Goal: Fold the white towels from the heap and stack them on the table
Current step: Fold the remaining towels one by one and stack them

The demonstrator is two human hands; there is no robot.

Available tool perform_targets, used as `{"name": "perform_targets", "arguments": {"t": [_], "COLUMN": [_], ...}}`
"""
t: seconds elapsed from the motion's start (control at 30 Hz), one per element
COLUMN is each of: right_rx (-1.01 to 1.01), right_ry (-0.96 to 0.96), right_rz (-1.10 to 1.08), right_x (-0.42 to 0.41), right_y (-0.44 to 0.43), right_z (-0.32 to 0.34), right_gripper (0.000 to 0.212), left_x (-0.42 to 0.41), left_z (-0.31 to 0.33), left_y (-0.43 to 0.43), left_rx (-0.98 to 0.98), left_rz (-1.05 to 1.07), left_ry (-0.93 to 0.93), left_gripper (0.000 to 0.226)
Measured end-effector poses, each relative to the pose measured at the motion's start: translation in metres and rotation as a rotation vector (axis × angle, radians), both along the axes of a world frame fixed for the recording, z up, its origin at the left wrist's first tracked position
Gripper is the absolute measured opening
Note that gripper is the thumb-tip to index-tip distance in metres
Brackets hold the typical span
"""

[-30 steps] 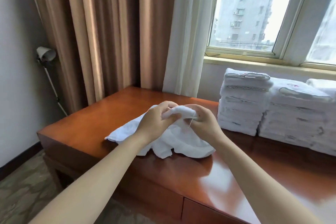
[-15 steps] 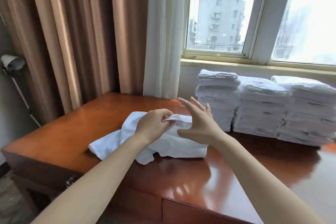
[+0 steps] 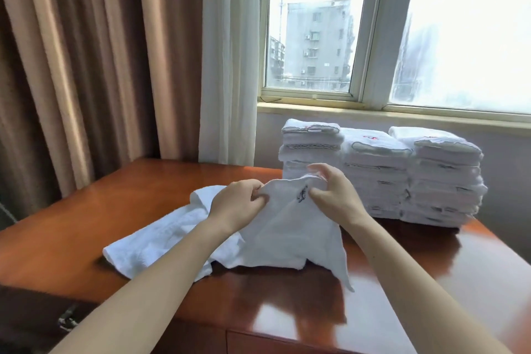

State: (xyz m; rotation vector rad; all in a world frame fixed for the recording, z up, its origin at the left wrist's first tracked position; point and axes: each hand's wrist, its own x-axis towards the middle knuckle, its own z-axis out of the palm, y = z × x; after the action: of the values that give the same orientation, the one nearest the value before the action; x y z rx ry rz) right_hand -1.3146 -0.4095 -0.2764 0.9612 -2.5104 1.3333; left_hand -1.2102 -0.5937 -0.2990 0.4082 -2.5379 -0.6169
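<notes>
A white towel [image 3: 290, 233] with a small dark embroidered mark hangs lifted above the wooden table [image 3: 86, 227]. My left hand [image 3: 238, 204] grips its top edge on the left. My right hand [image 3: 333, 192] pinches the same edge on the right, near the mark. The towel's lower corner dangles toward the table's front. Under and left of it lies a crumpled heap of white towels [image 3: 161, 238]. Three stacks of folded white towels [image 3: 402, 178] stand side by side at the back right, just behind my right hand.
Brown curtains [image 3: 86, 66] and a white sheer curtain [image 3: 227, 60] hang behind the table on the left. A window [image 3: 316, 37] and sill run above the stacks. A drawer front [image 3: 287, 345] shows below the table's near edge.
My right hand, open half a second ago, has closed on the towel's edge. Both hands have raised the towel and spread it out. The camera has swung to the right.
</notes>
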Motion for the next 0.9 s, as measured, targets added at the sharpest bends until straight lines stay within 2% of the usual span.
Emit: {"name": "perform_targets", "arguments": {"t": [0.1,0.2,0.27,0.33,0.4,0.6,0.77,0.9], "right_rx": [0.213,0.238,0.186,0.223,0.293,0.296,0.337,0.406], "right_ry": [0.122,0.018,-0.015,0.025,0.034,-0.037,-0.059,-0.072], "right_rz": [0.205,0.335,0.274,0.164,0.087,0.138,0.208,0.243], "right_x": [0.011,0.016,0.014,0.008,0.003,0.011,0.027,0.036], "right_y": [0.010,0.015,0.018,0.024,0.031,0.025,-0.009,-0.037], "right_z": [0.000,-0.004,-0.008,-0.015,-0.021,-0.033,-0.049,-0.067], "right_gripper": [0.083,0.100,0.087,0.057,0.038,0.025,0.026,0.044], "left_x": [-0.017,-0.029,-0.033,-0.034,-0.035,-0.026,-0.002,0.013], "left_z": [0.009,0.017,0.018,0.016,0.012,-0.017,-0.036,-0.055], "left_y": [0.019,0.041,0.052,0.055,0.052,0.021,-0.012,-0.032], "left_rx": [0.118,0.312,0.532,0.626,0.604,0.473,0.182,-0.008], "left_rz": [-0.105,-0.249,-0.338,-0.378,-0.370,-0.202,-0.051,0.007], "left_ry": [0.042,0.090,0.122,0.154,0.180,0.088,-0.091,-0.327], "left_gripper": [0.024,0.015,0.011,0.007,0.004,0.010,0.023,0.046]}}
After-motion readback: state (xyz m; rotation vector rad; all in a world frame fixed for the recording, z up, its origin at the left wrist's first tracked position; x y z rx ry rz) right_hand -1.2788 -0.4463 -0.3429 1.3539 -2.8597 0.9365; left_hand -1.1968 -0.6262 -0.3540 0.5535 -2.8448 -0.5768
